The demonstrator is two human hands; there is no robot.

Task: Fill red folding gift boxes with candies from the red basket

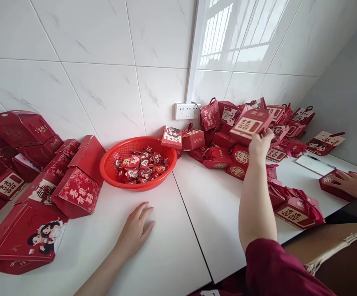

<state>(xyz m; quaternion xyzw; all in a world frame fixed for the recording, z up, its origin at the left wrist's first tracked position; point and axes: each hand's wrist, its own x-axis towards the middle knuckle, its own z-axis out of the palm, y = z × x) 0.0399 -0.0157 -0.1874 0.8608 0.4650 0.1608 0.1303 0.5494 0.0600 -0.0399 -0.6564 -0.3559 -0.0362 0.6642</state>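
Now the right grip point(261, 143) holds a red double-happiness box point(249, 124) by its right end, beside the box pile point(218, 158) near the table's point(209, 197) back edge; the left grip point(136, 228) lies empty.

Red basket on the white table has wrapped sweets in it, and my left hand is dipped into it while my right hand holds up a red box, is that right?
Not quite: the head view shows your left hand outside the red basket, palm down at the white table in front of it. The basket does contain wrapped sweets, and your right hand holds up a red box.
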